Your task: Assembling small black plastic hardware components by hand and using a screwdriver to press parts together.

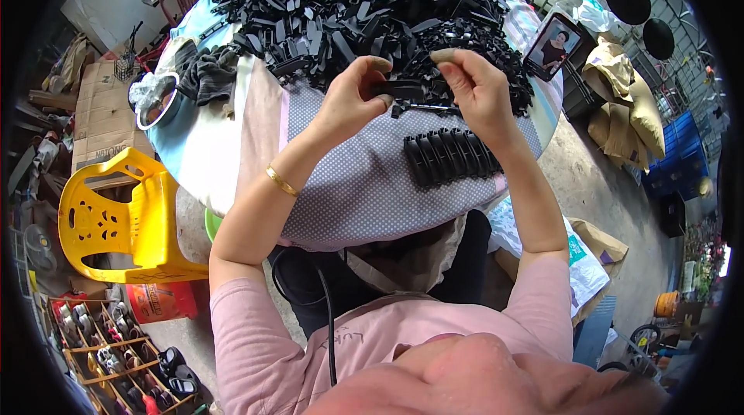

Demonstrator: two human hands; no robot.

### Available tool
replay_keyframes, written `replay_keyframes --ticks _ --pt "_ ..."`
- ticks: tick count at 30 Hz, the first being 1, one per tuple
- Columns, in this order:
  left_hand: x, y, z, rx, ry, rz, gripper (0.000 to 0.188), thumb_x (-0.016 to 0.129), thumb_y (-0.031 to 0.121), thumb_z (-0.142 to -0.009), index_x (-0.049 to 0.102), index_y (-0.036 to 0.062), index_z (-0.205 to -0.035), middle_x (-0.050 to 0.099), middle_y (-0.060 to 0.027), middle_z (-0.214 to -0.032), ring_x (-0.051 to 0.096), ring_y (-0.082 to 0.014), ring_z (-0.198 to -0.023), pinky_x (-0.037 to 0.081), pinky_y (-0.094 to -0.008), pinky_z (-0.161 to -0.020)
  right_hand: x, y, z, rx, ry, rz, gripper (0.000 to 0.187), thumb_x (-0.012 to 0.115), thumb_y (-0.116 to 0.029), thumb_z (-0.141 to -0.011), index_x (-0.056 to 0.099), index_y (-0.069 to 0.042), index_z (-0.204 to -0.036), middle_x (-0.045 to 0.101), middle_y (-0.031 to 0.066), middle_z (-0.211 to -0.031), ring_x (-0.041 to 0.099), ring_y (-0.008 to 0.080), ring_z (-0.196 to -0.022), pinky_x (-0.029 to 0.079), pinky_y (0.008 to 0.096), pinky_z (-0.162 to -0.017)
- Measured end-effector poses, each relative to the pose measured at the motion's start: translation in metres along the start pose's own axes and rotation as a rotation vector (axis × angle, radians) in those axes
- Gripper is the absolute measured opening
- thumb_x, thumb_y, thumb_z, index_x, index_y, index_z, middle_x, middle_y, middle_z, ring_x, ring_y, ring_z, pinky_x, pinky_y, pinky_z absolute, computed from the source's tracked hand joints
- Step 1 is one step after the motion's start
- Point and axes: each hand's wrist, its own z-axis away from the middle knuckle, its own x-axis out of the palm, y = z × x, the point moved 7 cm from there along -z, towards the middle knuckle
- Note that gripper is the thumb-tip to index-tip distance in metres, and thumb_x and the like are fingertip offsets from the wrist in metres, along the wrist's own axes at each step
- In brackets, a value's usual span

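My left hand (353, 97) and my right hand (474, 89) are raised over a round table (232, 144) covered in a dotted cloth. Between them they pinch a small black plastic part (401, 89), the left fingers on its left end and the right fingers on its right end. Just below the hands a neat row of the same black parts (451, 155) lies on the cloth. A big heap of loose black plastic parts (364, 4) fills the far half of the table.
A dark rag (208, 72) and a metal bowl (159, 99) sit at the table's left edge. A yellow plastic chair (116, 217) stands to the left, with a crate of small items (116, 353) below it. A framed photo (552, 47) and sacks (628, 97) are on the right.
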Motion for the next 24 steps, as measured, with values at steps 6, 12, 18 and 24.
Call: replay_keyframes --ticks 6,12,18,24 --pt "0.004 0.010 0.006 0.011 -0.063 0.600 0.038 0.066 -0.002 -0.075 0.052 -0.0002 -0.110 0.057 -0.0059 -0.101 0.057 -0.0135 -0.090 0.047 -0.0266 -0.085 0.010 -0.021 0.010 -0.033 -0.029 -0.134 0.019 0.066 -0.015 -0.082 0.062 0.000 -0.093 0.064 0.0023 -0.071 0.057 0.0050 -0.061 0.045 0.0170 -0.055" --pt "0.016 0.013 0.009 -0.012 -0.153 0.865 0.038 0.061 0.006 -0.083 0.051 -0.0001 -0.119 0.058 -0.0085 -0.109 0.059 -0.0177 -0.097 0.049 -0.0326 -0.087 0.015 -0.022 0.015 0.077 -0.075 -0.269 0.023 0.069 -0.008 -0.078 0.062 0.003 -0.097 0.066 0.0074 -0.080 0.062 0.0088 -0.070 0.051 0.0201 -0.062" --pt "0.025 0.015 0.011 0.030 -0.240 0.785 0.040 0.059 0.013 -0.087 0.048 0.0002 -0.123 0.055 -0.0095 -0.117 0.056 -0.0189 -0.104 0.048 -0.0351 -0.090 0.017 -0.026 0.016 0.004 -0.074 -0.134 0.020 0.065 -0.001 -0.079 0.063 0.004 -0.098 0.065 0.0084 -0.087 0.062 0.0114 -0.074 0.052 0.0222 -0.067" --pt "0.026 0.013 0.012 0.035 -0.236 0.793 0.042 0.058 0.013 -0.087 0.047 0.0001 -0.125 0.054 -0.0090 -0.118 0.055 -0.0184 -0.106 0.047 -0.0353 -0.091 0.015 -0.046 0.021 -0.221 0.031 0.067 0.014 0.064 0.003 -0.077 0.065 0.005 -0.091 0.063 0.0113 -0.087 0.064 0.0154 -0.073 0.052 0.0225 -0.064"
